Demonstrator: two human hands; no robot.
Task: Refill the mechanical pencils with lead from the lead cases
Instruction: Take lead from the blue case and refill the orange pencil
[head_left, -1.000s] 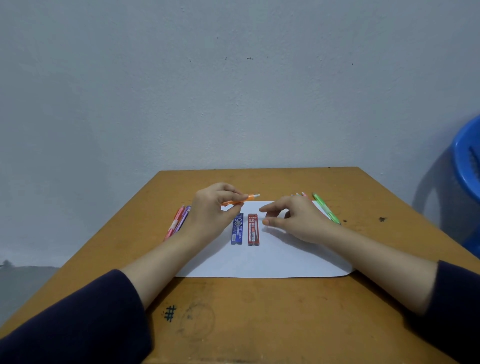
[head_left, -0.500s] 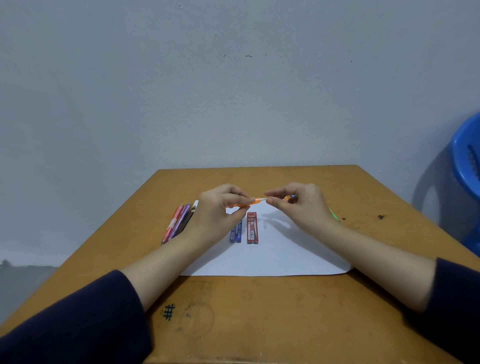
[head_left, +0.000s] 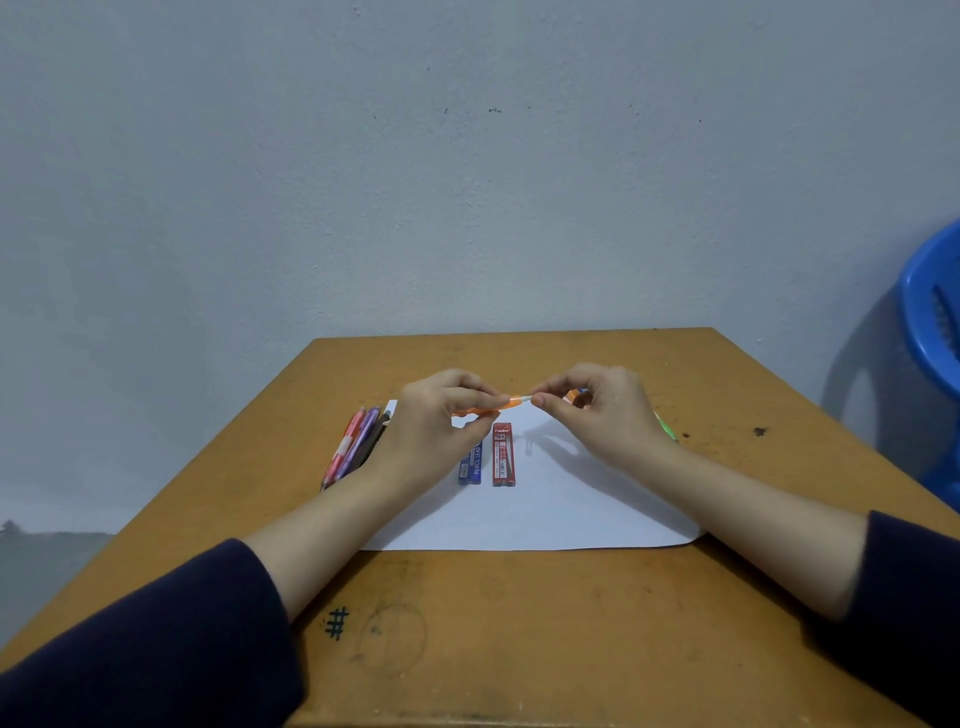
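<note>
The left hand (head_left: 441, 423) is raised above the paper (head_left: 545, 512), its fingers curled round the orange pencil (head_left: 511, 401), which lies roughly level and points to the right. Thumb and forefinger close on the barrel; the other fingers are folded in below it. The right hand (head_left: 608, 415) meets it from the other side: its thumb and forefinger pinch the pencil's white end, and the remaining fingers are loosely curled. Something small and orange shows inside that curl, but I cannot tell what it is.

Under the hands, on the paper, the blue case (head_left: 470, 466) and the red case (head_left: 503, 456) lie side by side, just apart. A bunch of pencils (head_left: 356, 447) lies at the paper's left edge, partly behind the left wrist. A green pencil (head_left: 666, 429) shows beyond the right wrist. All of it sits on the table (head_left: 519, 634).
</note>
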